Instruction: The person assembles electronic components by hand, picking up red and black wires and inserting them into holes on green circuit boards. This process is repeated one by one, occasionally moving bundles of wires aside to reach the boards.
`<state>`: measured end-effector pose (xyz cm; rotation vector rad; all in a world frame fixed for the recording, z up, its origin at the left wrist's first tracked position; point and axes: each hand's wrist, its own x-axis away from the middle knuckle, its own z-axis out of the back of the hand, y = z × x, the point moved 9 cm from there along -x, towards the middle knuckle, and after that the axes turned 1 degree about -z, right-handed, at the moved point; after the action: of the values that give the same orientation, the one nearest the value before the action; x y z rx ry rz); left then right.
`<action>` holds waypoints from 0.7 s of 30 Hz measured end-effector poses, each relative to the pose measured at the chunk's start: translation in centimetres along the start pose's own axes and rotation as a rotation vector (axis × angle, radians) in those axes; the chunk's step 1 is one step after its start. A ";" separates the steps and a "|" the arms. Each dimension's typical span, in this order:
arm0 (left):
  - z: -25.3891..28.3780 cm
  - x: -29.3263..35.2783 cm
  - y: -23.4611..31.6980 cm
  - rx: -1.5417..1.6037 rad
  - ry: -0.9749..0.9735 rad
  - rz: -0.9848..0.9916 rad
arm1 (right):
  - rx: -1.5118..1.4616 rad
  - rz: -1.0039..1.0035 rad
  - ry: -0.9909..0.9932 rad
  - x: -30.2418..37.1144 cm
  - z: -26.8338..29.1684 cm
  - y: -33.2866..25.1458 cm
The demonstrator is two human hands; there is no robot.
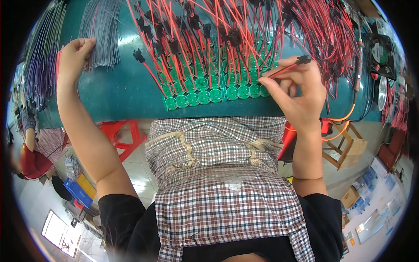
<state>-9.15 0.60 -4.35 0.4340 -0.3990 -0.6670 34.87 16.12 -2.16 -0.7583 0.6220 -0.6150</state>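
My right hand (pixel 303 89) pinches a red and black wire lead (pixel 281 70) between thumb and fingers. A small black plug (pixel 303 60) sits at the lead's outer end. The hand is over the right edge of a panel of round green circuit boards (pixel 204 97). Many red leads (pixel 187 65) with black plugs rise from these boards. Over at the left, my left hand (pixel 78 54) is closed, thumb against curled fingers, beside a bundle of thin grey wires (pixel 102 30). What it holds, if anything, is hidden.
Purple and green wires (pixel 41 65) lie at far left. A heap of red leads (pixel 325 35) covers the right side, near an iron-like tool (pixel 358 65) with an orange cable and a black fan (pixel 380 54). Red (pixel 128 142) and wooden stools (pixel 351 150) stand below; another person (pixel 39 153) is at left.
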 end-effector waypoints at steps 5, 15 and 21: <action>-0.2 0.2 0.9 -0.017 -0.006 -0.002 | -0.098 -0.040 0.059 0.1 0.1 1.0; -0.4 -1.1 -0.5 -0.080 -0.134 0.014 | 0.037 0.086 -0.032 -0.6 -0.1 -0.6; 1.8 3.4 1.4 0.173 0.102 0.004 | 0.039 0.069 -0.051 -0.5 -0.1 -0.4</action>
<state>-6.89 -1.17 -1.42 0.6293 -0.3623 -0.6064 34.33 16.22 -1.72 -0.7110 0.5858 -0.5415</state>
